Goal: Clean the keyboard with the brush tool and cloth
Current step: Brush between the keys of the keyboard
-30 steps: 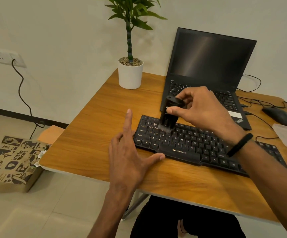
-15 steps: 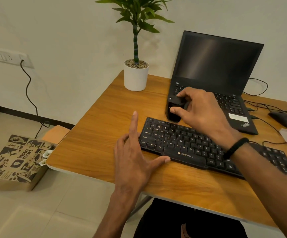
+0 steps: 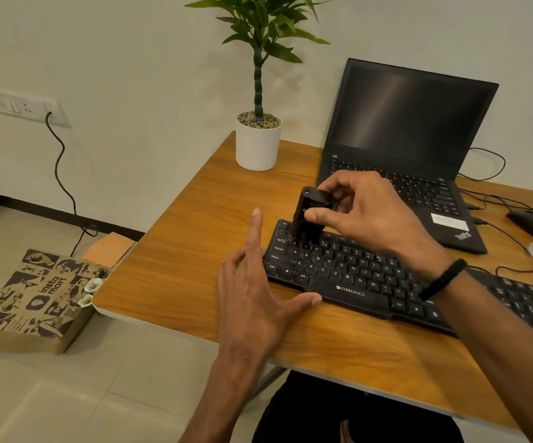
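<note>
- Black plastic on black plastic: the brush (image 3: pixel 306 219) is standing nearly upright, its top tipped a little to the right, with its lower end sitting on the upper-left keys of the keyboard (image 3: pixel 364 276), around the Q and Tab keys.
- The right hand (image 3: pixel 370 215) is pinching the brush near its top, thumb on the near face and curled fingers on the far side, so the hand is sitting above and to the right of the bristle end.
- The left hand (image 3: pixel 255 292) is lying flat and spread on the desk (image 3: pixel 179 251) just left of the keyboard; its thumb is touching the front edge near the space bar and its fingers are pointing up along the left end. It is holding nothing, and seems to be bracing the keyboard.
- The keyboard is lying with its long axis running from upper left to lower right, its right end passing under the right forearm.
- The relation that matters: the brush is at the far-left end of the rows, so nearly all the uncleaned run is lying to the right, along that long axis and toward the right wrist. My judgement is that strokes should be travelling rightward, row by row.
- The right hand is the nearer one to that work; the left is best placed to be steadying.
- No cloth is clearly showing; a pale thing at the right edge is too cropped to name.
- A laptop (image 3: pixel 412 129) is standing open just behind the keyboard.
</note>
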### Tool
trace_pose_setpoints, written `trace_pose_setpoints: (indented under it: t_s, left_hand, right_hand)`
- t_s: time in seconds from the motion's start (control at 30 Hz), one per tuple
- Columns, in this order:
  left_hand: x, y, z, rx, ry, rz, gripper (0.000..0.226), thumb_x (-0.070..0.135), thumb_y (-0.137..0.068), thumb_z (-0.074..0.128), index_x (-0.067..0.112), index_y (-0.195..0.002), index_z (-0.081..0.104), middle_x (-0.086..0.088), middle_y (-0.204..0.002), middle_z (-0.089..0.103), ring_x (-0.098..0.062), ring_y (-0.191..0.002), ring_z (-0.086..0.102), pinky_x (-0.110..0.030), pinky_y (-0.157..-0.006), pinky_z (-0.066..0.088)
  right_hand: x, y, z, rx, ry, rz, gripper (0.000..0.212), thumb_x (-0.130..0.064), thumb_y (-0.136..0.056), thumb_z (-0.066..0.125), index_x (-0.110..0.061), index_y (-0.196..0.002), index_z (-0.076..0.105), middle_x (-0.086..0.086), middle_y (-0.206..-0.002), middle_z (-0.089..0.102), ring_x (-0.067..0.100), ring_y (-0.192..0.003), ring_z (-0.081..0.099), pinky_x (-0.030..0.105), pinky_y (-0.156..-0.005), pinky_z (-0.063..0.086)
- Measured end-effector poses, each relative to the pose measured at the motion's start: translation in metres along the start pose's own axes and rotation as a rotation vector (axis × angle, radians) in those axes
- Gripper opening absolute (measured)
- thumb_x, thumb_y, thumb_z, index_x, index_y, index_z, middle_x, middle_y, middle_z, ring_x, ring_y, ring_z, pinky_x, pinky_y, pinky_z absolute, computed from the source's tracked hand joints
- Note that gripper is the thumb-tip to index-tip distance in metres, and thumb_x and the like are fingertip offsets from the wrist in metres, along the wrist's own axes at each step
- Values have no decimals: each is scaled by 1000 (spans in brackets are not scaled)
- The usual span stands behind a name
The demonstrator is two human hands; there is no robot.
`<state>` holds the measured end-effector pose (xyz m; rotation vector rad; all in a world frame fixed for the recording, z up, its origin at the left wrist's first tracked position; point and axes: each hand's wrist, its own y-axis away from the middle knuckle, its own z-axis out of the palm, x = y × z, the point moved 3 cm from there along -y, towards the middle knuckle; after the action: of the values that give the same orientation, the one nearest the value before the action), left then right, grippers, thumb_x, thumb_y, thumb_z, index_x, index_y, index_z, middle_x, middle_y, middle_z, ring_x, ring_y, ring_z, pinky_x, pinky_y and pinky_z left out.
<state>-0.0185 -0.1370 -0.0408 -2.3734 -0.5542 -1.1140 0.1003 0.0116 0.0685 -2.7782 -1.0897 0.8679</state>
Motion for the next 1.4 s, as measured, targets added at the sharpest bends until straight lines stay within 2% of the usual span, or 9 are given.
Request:
trace_pose_setpoints:
  t_s: [0.07, 0.2, 0.37, 0.53, 0.7, 0.87, 1.0, 1.2, 1.4]
  left_hand:
    - [0, 0, 0, 1, -3, 1, 153, 68, -50, 90, 55, -154, -21, 7, -147, 54, -16, -136, 40, -41, -113, 38]
    - [1, 0, -1, 2, 3, 3, 154, 68, -49, 91, 55, -154, -21, 7, -145, 55, -16, -134, 40, -42, -112, 40]
    - [1, 1, -1, 5, -1, 3, 153, 69, -50, 90, 54, -155, -20, 7, -146, 55, -17, -136, 40, -44, -113, 39]
    - [1, 2, -2, 11, -4, 8, 153, 68, -50, 91, 52, -156, -18, 10, -143, 56, -15, -134, 40, -45, -112, 39]
    - [1, 1, -1, 2, -7, -7, 153, 69, -49, 90, 55, -154, -22, 8, -147, 54, -17, -137, 39, -44, -114, 38]
    - [1, 1, -1, 6, -7, 8, 153, 69, -50, 89, 52, -156, -20, 10, -144, 56, -14, -135, 39, -43, -113, 38]
    - [0, -1, -1, 4, -8, 0, 153, 70, -50, 89, 54, -154, -22, 7, -148, 54, -16, -138, 38, -41, -114, 37]
    - [1, 1, -2, 7, 5, 13, 153, 69, -50, 90, 53, -156, -20, 8, -146, 54, -16, -137, 38, -44, -114, 37]
    - [0, 0, -1, 8, 1, 19, 153, 67, -52, 91, 52, -156, -20, 9, -147, 54, -15, -137, 38, -42, -113, 37]
  right_hand:
    - [-1, -1, -2, -53, -64, 14, 32, -42, -80, 84, -28, -105, 69, -11, -91, 69, 1, -74, 61, 15, -64, 46]
    - [2, -5, -4, 100, 51, 21, 33, -42, -82, 83, -24, -106, 70, -13, -88, 66, 0, -71, 57, 17, -68, 44]
    - [-1, 0, 2, -116, -192, 71, 31, -46, -79, 83, -27, -102, 75, -6, -86, 73, 7, -79, 68, 31, -75, 57]
    - [-4, -7, 5, 212, 161, 19, 38, -44, -81, 83, -25, -112, 71, -9, -97, 71, 8, -84, 62, 33, -78, 58]
    - [-5, -7, 5, -123, -203, 78, 33, -48, -78, 84, -28, -102, 74, -6, -88, 74, 7, -81, 69, 21, -70, 51]
    - [-8, -12, 8, 193, 69, 33, 36, -41, -81, 84, -25, -110, 72, -10, -91, 69, 5, -79, 62, 22, -72, 54]
    - [-12, -14, 7, -61, -73, 26, 33, -42, -76, 87, -29, -103, 73, -12, -90, 70, 2, -77, 64, 15, -68, 47]
    - [-13, -21, 8, 114, 38, 25, 35, -39, -81, 84, -22, -109, 72, -9, -93, 68, 7, -83, 63, 29, -79, 55]
    - [-23, -22, 6, -145, -129, 52, 28, -47, -77, 85, -26, -94, 75, -1, -85, 72, 4, -73, 63, 24, -65, 50]
